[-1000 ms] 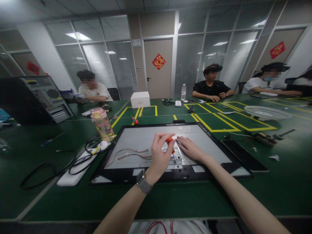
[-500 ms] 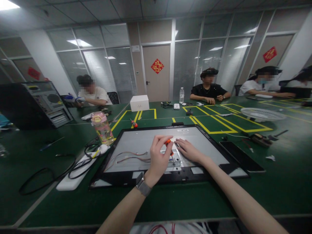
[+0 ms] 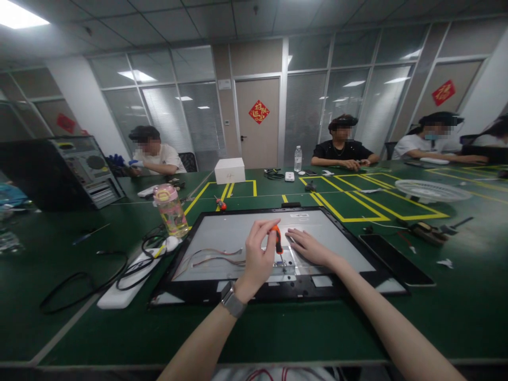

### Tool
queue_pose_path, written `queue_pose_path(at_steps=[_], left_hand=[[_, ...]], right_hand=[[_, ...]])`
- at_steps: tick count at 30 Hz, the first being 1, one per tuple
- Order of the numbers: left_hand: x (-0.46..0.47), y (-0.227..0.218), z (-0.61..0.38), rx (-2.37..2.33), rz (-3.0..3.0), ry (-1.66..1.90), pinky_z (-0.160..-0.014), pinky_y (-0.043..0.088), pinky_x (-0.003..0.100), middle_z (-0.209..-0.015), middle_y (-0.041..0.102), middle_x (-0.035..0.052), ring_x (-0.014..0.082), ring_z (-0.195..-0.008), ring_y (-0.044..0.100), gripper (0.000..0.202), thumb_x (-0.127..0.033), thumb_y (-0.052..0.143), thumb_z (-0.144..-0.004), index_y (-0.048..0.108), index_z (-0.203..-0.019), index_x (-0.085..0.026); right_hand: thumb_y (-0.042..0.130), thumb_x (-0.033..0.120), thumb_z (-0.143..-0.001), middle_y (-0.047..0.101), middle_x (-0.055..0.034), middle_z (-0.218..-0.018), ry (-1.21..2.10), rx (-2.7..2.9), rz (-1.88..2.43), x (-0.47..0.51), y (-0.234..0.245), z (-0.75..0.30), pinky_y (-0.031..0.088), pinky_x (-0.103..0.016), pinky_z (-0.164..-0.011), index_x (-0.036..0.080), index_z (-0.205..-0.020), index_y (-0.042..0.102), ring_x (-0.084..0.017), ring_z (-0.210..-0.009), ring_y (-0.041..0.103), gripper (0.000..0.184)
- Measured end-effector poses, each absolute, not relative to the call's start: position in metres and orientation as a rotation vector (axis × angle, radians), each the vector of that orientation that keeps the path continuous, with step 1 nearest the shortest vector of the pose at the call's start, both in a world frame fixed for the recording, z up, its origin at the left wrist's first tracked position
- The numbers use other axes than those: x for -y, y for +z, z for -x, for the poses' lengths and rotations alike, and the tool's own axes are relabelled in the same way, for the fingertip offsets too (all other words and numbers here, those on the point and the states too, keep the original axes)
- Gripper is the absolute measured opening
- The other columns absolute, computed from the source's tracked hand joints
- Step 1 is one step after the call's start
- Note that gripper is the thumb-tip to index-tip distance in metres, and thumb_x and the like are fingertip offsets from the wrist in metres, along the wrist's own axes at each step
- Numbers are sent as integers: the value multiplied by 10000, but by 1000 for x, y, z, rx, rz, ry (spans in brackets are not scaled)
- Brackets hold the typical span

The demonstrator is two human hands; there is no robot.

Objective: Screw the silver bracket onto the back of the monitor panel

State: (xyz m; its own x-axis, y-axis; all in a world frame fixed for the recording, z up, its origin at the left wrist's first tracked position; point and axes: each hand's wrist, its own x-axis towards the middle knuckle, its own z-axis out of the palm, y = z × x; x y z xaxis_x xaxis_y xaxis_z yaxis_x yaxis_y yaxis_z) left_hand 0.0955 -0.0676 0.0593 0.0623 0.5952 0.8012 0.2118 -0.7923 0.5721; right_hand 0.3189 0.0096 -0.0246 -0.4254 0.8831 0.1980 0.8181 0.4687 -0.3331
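Observation:
A flat display panel [image 3: 222, 233] with a black frame lies on the green table before me. My left hand [image 3: 259, 254], with a watch on its wrist, is closed around the top of an orange and black screwdriver [image 3: 278, 241]. The screwdriver stands nearly upright, its tip down at a small metal bracket [image 3: 283, 269] near the panel's lower edge. To its right, my right hand [image 3: 309, 246] lies flat on the panel's back with the fingers stretched out. Thin wires [image 3: 218, 256] run across the panel left of my left hand.
Left of the panel are a white power strip [image 3: 119, 291] with black cables and a drink bottle [image 3: 170, 211]. A dark phone-like slab [image 3: 397, 259] lies right. Farther off are a white box [image 3: 229, 171], another screwdriver [image 3: 221, 204], a computer case [image 3: 51, 172] and several seated people.
The screwdriver's handle shows more between my fingers, and my left fingers have shifted slightly on it. My right hand stays flat on the panel. The whole view has shifted a little.

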Motion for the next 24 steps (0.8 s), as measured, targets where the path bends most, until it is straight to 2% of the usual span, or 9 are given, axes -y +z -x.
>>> queue_pose_path(at_steps=[3,8,11,15,20,24], left_hand=[[70,60,-95,-848,-2050,1785,-819,514,308,-986,598,59,171,-900,606,233,-242,546,-947,688,-1131,-222],[73,60,-94,-788,-2047,1702,-917,494,335,-1113,648,84,183,-1036,614,304,-224,417,-1002,651,-1196,-216],[72,60,-95,-794,-2048,1703,-899,498,326,-1074,676,73,182,-1010,629,248,-227,480,-983,674,-1136,-220],[69,60,-93,-899,-1980,1775,-815,503,289,-968,639,49,170,-912,625,149,-244,604,-919,715,-1016,-225],[66,60,-90,-862,-1945,1677,-907,495,339,-1077,675,81,186,-1007,640,278,-246,432,-998,670,-1138,-211],[65,60,-91,-880,-1943,1701,-863,511,328,-1028,682,74,185,-952,648,218,-239,525,-957,692,-1094,-207]], right_hand=[[385,401,-986,423,-139,-1529,271,2406,1432,-9,-22,-318,260,-496,-1182,160,-1431,497,-279,-1432,353,518],[405,370,-976,442,-140,-1516,280,2373,1421,-9,-22,-316,266,-501,-1177,162,-1420,512,-284,-1422,372,502],[414,346,-966,448,-150,-1510,267,2360,1421,-8,-23,-315,271,-506,-1173,153,-1411,522,-287,-1417,378,497],[420,342,-959,471,-140,-1495,254,2341,1414,-6,-23,-313,277,-510,-1169,178,-1399,536,-281,-1405,399,483],[397,335,-967,445,-135,-1515,248,2340,1433,-7,-28,-314,255,-512,-1178,182,-1410,522,-271,-1426,366,484],[395,342,-968,441,-138,-1517,269,2347,1426,-9,-29,-316,248,-521,-1178,184,-1413,515,-271,-1435,350,487]])
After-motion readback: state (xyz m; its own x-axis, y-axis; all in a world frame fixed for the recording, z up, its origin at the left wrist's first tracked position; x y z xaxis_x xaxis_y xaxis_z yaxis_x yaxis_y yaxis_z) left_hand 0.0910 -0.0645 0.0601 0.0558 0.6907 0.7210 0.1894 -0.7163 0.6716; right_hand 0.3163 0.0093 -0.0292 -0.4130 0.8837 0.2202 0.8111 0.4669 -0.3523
